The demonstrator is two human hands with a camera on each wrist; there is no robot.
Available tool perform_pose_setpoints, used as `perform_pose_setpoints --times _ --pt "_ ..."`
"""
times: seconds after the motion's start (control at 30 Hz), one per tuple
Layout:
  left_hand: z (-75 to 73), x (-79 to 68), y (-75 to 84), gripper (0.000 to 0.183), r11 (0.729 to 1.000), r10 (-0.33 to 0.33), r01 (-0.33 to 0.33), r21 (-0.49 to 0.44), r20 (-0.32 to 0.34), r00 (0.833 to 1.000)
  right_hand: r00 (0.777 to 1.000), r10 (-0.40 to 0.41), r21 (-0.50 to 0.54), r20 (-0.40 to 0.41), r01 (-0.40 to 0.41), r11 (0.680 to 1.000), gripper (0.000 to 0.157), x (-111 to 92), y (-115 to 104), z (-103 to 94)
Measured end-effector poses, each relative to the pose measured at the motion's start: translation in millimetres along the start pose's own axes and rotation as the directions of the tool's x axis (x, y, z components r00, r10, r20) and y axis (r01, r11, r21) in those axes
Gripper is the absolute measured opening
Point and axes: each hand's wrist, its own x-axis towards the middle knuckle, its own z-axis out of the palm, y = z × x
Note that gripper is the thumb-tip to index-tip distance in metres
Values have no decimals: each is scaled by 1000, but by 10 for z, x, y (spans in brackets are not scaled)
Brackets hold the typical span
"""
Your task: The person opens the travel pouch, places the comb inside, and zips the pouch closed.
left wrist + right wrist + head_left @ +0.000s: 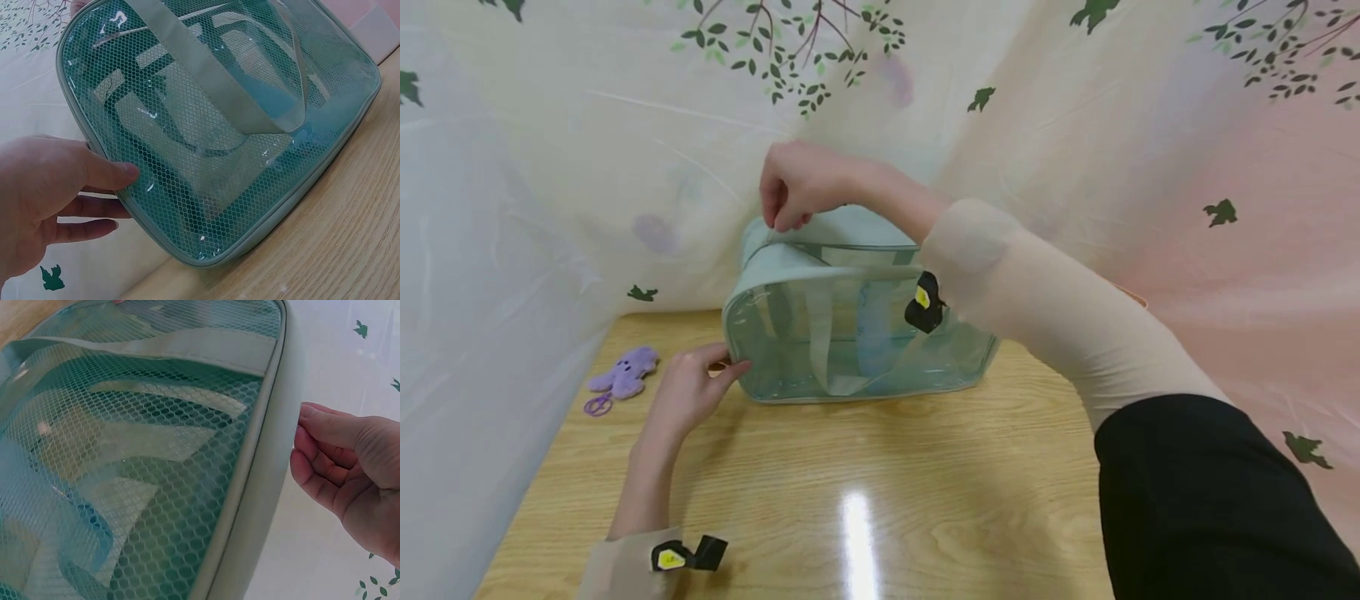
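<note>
A see-through mint-green zip bag (782,333) stands upright on the table, with a pale strap (820,333) on its front. My left hand (688,383) grips its lower left edge, the thumb (119,175) lying on the clear front and the other fingers beside and behind the side. At the top left, my right hand (801,187) pinches at the zip line with curled fingers; the zipper pull itself is hidden in the fingertips. Right of that hand the zip gapes. Inside, a bluish translucent item (874,325) shows through the front.
A purple plush toy (627,372) with a purple ring-like piece (598,406) lies left of my left hand on the wooden table (925,483). A leaf-printed cloth (700,167) hangs close behind the bag. My right forearm crosses over the bag's right side.
</note>
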Motion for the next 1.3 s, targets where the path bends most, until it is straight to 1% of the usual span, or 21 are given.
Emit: perform_pose_setpoints --times 0.2,0.37,0.67,0.83,1.1,1.3 --pt "-8 1 12 15 1000 -11 11 -2 17 1000 1000 2 27 -4 -2 1000 10 -75 45 -35" --pt "0 13 23 16 1000 -12 12 9 25 1000 999 27 79 -32 -24 997 10 -171 141 -46" --pt "-2 -2 23 13 999 -29 29 23 23 999 997 28 149 -76 -16 989 8 -309 235 -52" --pt "4 -10 13 13 999 -27 27 26 13 1000 995 42 202 -87 -23 979 7 -375 289 -46" --pt "6 -19 34 14 999 -27 27 23 22 999 992 79 271 -100 -50 961 8 -509 404 -18" --pt "2 -40 32 13 999 -42 41 19 21 999 992 71 309 -108 -34 950 8 -578 446 -1"
